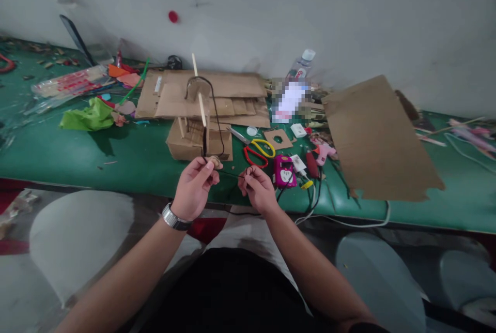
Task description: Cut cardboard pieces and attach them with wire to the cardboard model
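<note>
My left hand (196, 183) pinches a small round brown piece (214, 162), with black cord at its edge. Between my hands the black cord (231, 174) runs taut, and my right hand (256, 186) grips its other part with a small loop over the fingers. Behind my left hand stands a cardboard box (182, 141) bearing an upright. A pale stick (202, 109) passes through a cardboard disc (199, 90) at the top. More black cord drapes over the disc and hangs down towards my left hand.
Scissors (259, 153) with red and yellow handles lie beyond my hands. To the right are a purple device (284, 171), a pink glue gun (323, 153) and a large cardboard sheet (377, 141). Flat cardboard (232, 85), a bottle (302, 66) and green plastic (88, 115) sit further back.
</note>
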`<action>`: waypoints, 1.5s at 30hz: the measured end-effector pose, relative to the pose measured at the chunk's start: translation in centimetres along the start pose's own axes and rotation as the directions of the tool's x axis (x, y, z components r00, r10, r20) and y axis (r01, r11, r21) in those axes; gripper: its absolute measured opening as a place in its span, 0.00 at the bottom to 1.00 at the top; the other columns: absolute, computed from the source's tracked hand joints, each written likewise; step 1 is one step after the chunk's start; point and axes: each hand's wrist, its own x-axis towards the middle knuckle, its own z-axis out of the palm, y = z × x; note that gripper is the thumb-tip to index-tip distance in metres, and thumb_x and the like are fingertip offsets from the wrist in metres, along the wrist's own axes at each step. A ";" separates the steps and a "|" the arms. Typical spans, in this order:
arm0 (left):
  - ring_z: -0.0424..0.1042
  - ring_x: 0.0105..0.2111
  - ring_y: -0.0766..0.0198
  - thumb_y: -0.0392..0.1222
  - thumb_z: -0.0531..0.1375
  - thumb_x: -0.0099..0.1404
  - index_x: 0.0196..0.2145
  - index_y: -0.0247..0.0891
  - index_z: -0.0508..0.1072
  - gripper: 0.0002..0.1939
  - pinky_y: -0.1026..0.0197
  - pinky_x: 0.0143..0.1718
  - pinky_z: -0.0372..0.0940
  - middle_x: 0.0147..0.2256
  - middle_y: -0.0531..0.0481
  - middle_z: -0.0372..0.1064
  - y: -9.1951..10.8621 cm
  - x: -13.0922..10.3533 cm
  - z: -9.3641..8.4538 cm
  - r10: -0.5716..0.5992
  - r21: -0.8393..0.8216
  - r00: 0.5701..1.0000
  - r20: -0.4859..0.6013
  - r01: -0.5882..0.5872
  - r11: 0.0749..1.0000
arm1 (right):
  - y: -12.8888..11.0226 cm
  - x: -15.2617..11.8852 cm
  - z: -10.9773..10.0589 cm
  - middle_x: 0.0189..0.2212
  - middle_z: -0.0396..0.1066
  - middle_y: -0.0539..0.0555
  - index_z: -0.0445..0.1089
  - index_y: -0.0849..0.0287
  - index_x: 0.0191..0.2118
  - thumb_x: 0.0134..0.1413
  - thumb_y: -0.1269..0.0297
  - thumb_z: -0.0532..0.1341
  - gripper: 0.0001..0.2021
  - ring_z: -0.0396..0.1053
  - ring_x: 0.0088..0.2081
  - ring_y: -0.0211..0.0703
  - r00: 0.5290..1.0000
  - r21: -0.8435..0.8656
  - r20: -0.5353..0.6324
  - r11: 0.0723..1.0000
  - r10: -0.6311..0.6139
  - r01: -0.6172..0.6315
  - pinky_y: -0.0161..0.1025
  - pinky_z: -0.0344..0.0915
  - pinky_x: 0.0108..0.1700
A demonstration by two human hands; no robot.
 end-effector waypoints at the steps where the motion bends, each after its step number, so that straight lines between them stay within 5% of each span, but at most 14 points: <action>1: 0.71 0.28 0.71 0.46 0.76 0.58 0.34 0.38 0.71 0.18 0.67 0.31 0.67 0.36 0.50 0.77 -0.1 0.0 0.0 0.015 0.033 1.000 -0.004 -0.015 0.999 | -0.1 0.0 0.1 0.24 0.67 0.45 0.64 0.53 0.35 0.57 0.53 0.72 0.17 0.63 0.22 0.36 1.000 0.012 -0.018 1.000 -0.003 0.003 0.32 0.57 0.21; 6: 0.71 0.27 0.69 0.50 0.75 0.60 0.32 0.38 0.71 0.19 0.64 0.31 0.67 0.35 0.50 0.78 -0.9 -0.2 -0.3 0.076 0.278 0.997 0.031 -0.082 0.957 | -0.1 0.0 0.2 0.28 0.69 0.45 0.62 0.51 0.42 0.63 0.51 0.68 0.16 0.60 0.20 0.34 0.995 -0.027 -0.076 0.998 -0.062 0.060 0.32 0.60 0.22; 9: 0.71 0.28 0.67 0.51 0.72 0.63 0.31 0.37 0.73 0.17 0.63 0.32 0.67 0.33 0.49 0.77 -1.3 -0.3 -0.5 0.085 0.491 0.992 0.093 -0.120 0.863 | 0.0 -0.3 0.2 0.47 0.75 0.50 0.64 0.47 0.52 0.57 0.54 0.73 0.22 0.63 0.23 0.31 0.984 -0.142 -0.057 0.977 -0.166 0.157 0.34 0.66 0.24; 12: 0.69 0.28 0.66 0.50 0.69 0.66 0.31 0.37 0.75 0.15 0.63 0.31 0.63 0.29 0.51 0.74 -1.8 -0.5 -0.8 0.072 0.676 0.985 0.160 -0.162 0.719 | -0.2 -0.8 0.3 0.63 0.70 0.58 0.66 0.47 0.60 0.53 0.56 0.76 0.31 0.73 0.33 0.37 0.980 -0.308 0.092 0.931 -0.174 0.195 0.39 0.75 0.34; 16: 0.68 0.27 0.66 0.50 0.68 0.67 0.31 0.38 0.75 0.14 0.63 0.30 0.62 0.27 0.53 0.72 -2.3 -0.5 -1.2 0.035 0.732 0.983 0.182 -0.159 0.662 | -0.2 -1.1 0.4 0.57 0.78 0.60 0.73 0.52 0.56 0.55 0.54 0.75 0.25 0.77 0.55 0.55 0.976 -0.490 0.170 0.847 -0.137 0.205 0.52 0.76 0.56; 19: 0.69 0.29 0.65 0.51 0.68 0.66 0.32 0.38 0.75 0.14 0.62 0.32 0.63 0.29 0.52 0.73 -2.4 -0.3 -1.3 0.014 0.716 0.986 0.165 -0.129 0.686 | 0.2 -1.1 0.2 0.56 0.79 0.60 0.75 0.52 0.55 0.56 0.52 0.74 0.24 0.77 0.57 0.56 0.984 -0.481 0.113 0.859 -0.140 0.177 0.57 0.74 0.61; 28: 0.74 0.31 0.64 0.49 0.73 0.61 0.33 0.37 0.75 0.15 0.62 0.36 0.68 0.30 0.50 0.76 -2.2 -0.1 -1.0 -0.070 0.579 0.991 0.117 -0.011 0.815 | 0.2 -1.3 0.0 0.55 0.80 0.60 0.76 0.53 0.57 0.57 0.54 0.74 0.23 0.80 0.53 0.53 0.986 -0.424 0.107 0.891 -0.128 0.162 0.52 0.78 0.55; 36: 0.80 0.37 0.59 0.49 0.74 0.60 0.37 0.36 0.81 0.15 0.59 0.40 0.73 0.37 0.43 0.83 -2.3 0.0 -0.9 -0.083 0.548 0.989 0.119 0.005 0.837 | 0.0 -1.0 0.2 0.45 0.81 0.57 0.77 0.53 0.49 0.50 0.54 0.77 0.22 0.77 0.39 0.45 0.995 -0.327 0.036 0.939 -0.098 0.104 0.44 0.78 0.39; 41: 0.78 0.32 0.61 0.50 0.74 0.60 0.37 0.36 0.81 0.15 0.60 0.37 0.72 0.34 0.45 0.81 -2.3 -0.1 -1.1 -0.067 0.578 0.992 0.111 -0.010 0.816 | -0.1 -1.0 0.4 0.42 0.80 0.56 0.77 0.54 0.44 0.52 0.51 0.76 0.19 0.73 0.30 0.40 0.997 -0.284 -0.013 0.956 -0.081 0.074 0.36 0.72 0.25; 45: 0.75 0.29 0.64 0.51 0.70 0.64 0.36 0.36 0.82 0.14 0.61 0.35 0.71 0.32 0.47 0.79 -2.0 -0.2 -0.9 -0.081 0.549 0.989 0.122 0.001 0.836 | -0.4 -0.8 0.6 0.37 0.78 0.53 0.78 0.55 0.43 0.52 0.51 0.76 0.18 0.67 0.26 0.36 0.996 -0.284 -0.032 0.957 -0.079 0.066 0.34 0.70 0.22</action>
